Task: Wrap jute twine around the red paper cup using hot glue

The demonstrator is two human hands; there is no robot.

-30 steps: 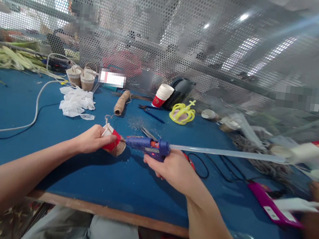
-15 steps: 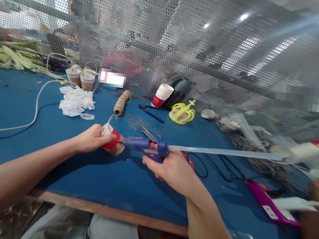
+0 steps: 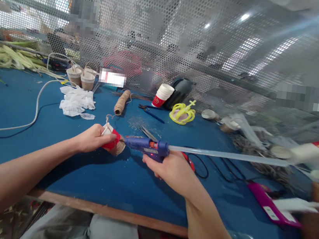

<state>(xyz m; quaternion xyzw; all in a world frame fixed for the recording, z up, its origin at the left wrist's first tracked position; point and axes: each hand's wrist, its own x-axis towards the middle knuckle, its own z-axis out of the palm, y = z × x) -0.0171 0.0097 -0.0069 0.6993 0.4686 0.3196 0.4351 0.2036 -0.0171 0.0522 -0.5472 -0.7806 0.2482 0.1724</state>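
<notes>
My left hand (image 3: 95, 139) is closed around a red and white paper cup (image 3: 111, 138) lying tilted, its lower end wrapped in brown twine. From the cup a strand of twine curls up toward a spool of twine (image 3: 122, 102) behind it. In my right hand (image 3: 172, 167) is a blue hot glue gun (image 3: 147, 146), pointing left, with a long clear glue stick (image 3: 228, 156) out of its back. The nozzle is at the twine-wrapped part of the cup; whether it touches I cannot tell. Scissors (image 3: 148, 133) lie partly hidden behind the gun.
On the blue table (image 3: 115, 186) are pliers (image 3: 152, 112), stacked paper cups (image 3: 162, 95), a yellow crown (image 3: 182, 112), white gloves (image 3: 77, 101) and twine-wrapped cups (image 3: 87, 80). At right lie a purple power strip (image 3: 271, 205) and cables, near another person's arm (image 3: 318, 219). Perforated metal (image 3: 159, 29) stands behind.
The twine strand above the cup has shifted slightly to the left. Both hands, the cup and the glue gun stay almost in place.
</notes>
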